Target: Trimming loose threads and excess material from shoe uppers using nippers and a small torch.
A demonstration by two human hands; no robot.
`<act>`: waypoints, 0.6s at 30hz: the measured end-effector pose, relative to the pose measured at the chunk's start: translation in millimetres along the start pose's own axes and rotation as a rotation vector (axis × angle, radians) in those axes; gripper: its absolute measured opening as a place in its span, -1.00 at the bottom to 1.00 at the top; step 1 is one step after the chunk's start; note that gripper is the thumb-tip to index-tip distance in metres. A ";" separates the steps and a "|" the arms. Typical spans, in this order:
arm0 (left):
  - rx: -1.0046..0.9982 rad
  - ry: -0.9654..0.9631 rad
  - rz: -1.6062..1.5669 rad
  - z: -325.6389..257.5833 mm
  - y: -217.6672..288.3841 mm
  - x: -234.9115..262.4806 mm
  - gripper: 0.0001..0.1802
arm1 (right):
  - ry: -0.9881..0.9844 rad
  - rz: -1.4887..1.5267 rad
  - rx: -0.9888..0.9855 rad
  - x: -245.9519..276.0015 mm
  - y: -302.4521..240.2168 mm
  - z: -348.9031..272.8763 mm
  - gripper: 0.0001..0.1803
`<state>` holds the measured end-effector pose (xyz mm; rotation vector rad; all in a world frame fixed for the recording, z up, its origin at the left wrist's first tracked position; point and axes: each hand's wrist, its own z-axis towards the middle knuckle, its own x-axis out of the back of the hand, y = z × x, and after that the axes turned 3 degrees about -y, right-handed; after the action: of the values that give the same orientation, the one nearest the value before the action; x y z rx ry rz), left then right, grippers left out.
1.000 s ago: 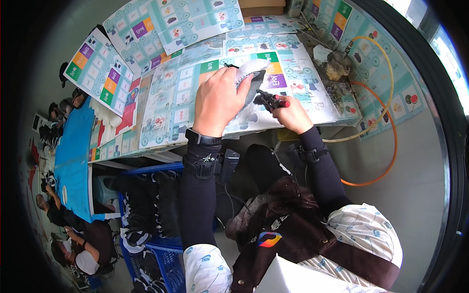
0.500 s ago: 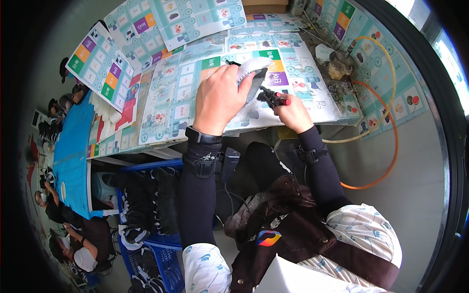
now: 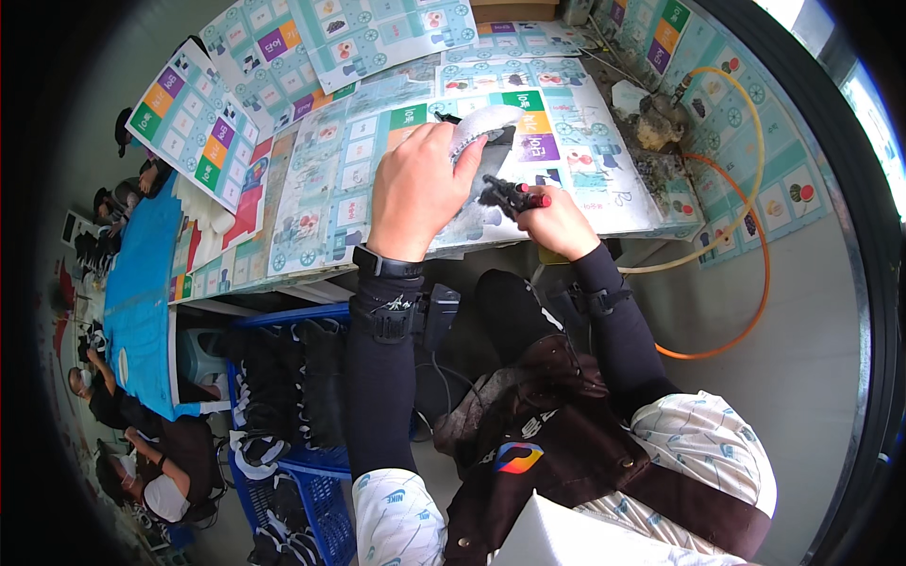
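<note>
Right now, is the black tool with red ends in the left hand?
No, the right hand grips the black tool.

My left hand (image 3: 415, 196) and right hand (image 3: 555, 224) are bare beyond dark, close-fitting fabric sleeves (image 3: 381, 406). I wear a slim black wristband (image 3: 387, 263) on my left wrist, then a black buckled strap (image 3: 389, 325) beside a boxy black plastic unit (image 3: 438, 315); another black strap (image 3: 610, 300) circles my right forearm. My white patterned short-sleeved top (image 3: 708, 443) sits under a dark brown apron (image 3: 590, 491) with metal snaps and a multicoloured patch (image 3: 519, 458).
</note>
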<state>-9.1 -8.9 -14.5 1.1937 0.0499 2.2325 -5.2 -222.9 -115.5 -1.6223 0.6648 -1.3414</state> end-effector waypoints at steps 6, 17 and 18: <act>-0.031 0.014 0.011 -1.5 -5.4 1.3 -0.61 | -0.103 -0.020 -0.062 4.3 -15.7 -3.7 -0.76; -0.018 -0.001 0.030 1.0 2.3 3.6 -0.56 | 0.035 -0.017 0.037 -5.3 -12.1 10.2 -0.77; -0.012 -0.002 0.028 0.9 2.2 4.0 -0.56 | 0.042 -0.023 0.053 -6.0 -13.0 9.7 -0.74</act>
<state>-11.1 -8.8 -10.4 1.1970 0.0194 2.2523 0.7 -209.1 -106.9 -1.5673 0.6325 -1.4020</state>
